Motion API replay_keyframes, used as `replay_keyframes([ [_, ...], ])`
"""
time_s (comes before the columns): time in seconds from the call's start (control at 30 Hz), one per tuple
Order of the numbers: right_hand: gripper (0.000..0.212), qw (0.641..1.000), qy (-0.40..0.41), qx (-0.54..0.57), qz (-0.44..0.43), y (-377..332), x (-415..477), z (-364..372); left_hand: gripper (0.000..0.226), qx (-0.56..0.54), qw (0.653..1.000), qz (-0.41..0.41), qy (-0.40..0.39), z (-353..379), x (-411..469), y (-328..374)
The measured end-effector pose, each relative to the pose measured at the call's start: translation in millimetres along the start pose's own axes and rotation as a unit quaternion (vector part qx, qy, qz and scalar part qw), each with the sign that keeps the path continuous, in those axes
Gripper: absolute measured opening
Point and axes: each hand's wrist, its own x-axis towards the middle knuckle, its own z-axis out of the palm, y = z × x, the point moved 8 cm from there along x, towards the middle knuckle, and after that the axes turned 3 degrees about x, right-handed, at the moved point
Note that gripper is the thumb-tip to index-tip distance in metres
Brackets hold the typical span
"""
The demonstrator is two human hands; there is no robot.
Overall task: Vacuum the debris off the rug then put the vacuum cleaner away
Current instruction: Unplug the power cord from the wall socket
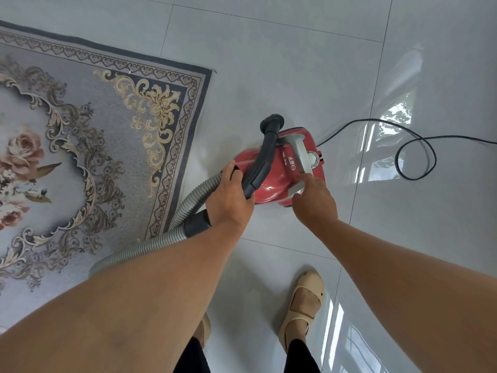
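Vacuum: the red vacuum (271, 184) is sitting on the tiled floor (295, 63), just right of the rug's right edge and off the rug, a little beyond the person's feet.
Rug: the grey rug (107, 130) with roses and scrollwork is lying flat at the left, its far right corner pointing towards the middle of the floor.
Left hand: the left hand (228, 195) is gripping the near end of the black tube (265, 160), fingers wrapping round it and the thumb lying along the top.
Tube: it is arching up and over the vacuum's left side, and its round brush (272, 122) is pointing away at the far end.
Hose: the grey ribbed hose (150, 246) is looping out from under the left hand, running over the rug's near right edge and disappearing behind the left forearm; a black cuff (197, 224) is joining two stretches of it.
Right hand: the right hand (313, 200) is reaching in from the right, fingers curling over the near end of the grey handle (301, 152) on top of the vacuum and clamping on it.
Cord: the black cord (376, 120) is trailing from the vacuum's far right side, making one loose loop on the floor and running out at the right.
Feet: two beige sandals (304, 300) are standing on the floor near the bottom, the left one mostly hiding behind the left arm.
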Motion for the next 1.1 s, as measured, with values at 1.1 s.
replay_keyframes([
  [1.1, 0.048, 0.999, -0.020, 0.003, 0.032, -83, -44, 44, 0.039, 0.058, 0.994, -0.077, 0.052, -102, 42, -119],
])
